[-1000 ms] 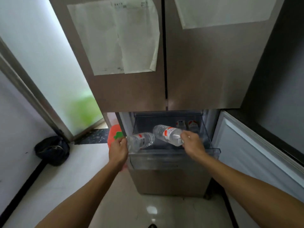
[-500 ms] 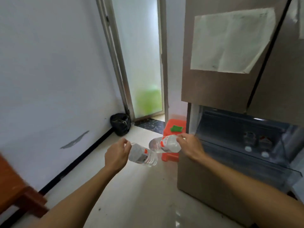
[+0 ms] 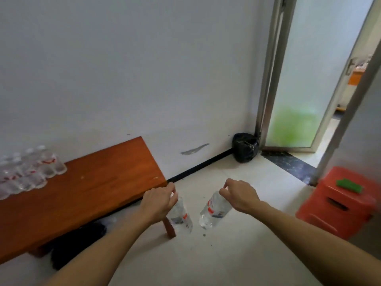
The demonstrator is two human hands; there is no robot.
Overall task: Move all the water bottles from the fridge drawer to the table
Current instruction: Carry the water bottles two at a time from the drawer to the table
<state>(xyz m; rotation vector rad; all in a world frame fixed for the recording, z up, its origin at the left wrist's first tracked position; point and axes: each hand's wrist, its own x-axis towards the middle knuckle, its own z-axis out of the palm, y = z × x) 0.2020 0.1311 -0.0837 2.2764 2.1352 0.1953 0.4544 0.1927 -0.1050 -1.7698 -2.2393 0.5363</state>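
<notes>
Bottles of water hung one from each hand, gripped at the cap end and dangling over the pale floor. Fingers of the left hand (image 3: pixel 158 200) were closed around the top of the left bottle (image 3: pixel 181 216), whose clear body with a red-and-white label slanted down and to the right below the knuckles. Fingers of the right hand (image 3: pixel 240 195) were pinched on the neck of the right bottle (image 3: pixel 214 210), which slanted down and to the left beneath the wrist. The two bottles were near each other but apart, their bases converging in the gap between the hands.

Just beyond and to the left of the left hand stood a low reddish wooden table (image 3: pixel 86 195); its near corner sat right behind that hand, and one leg showed just beside the left bottle. Well to the left of that hand, at the table's far end, a cluster of bottles (image 3: pixel 28 170) stood upright, blurred. To the right of the right hand sat a red plastic stool (image 3: pixel 338 203) with a green object (image 3: pixel 349 184) on top.
</notes>
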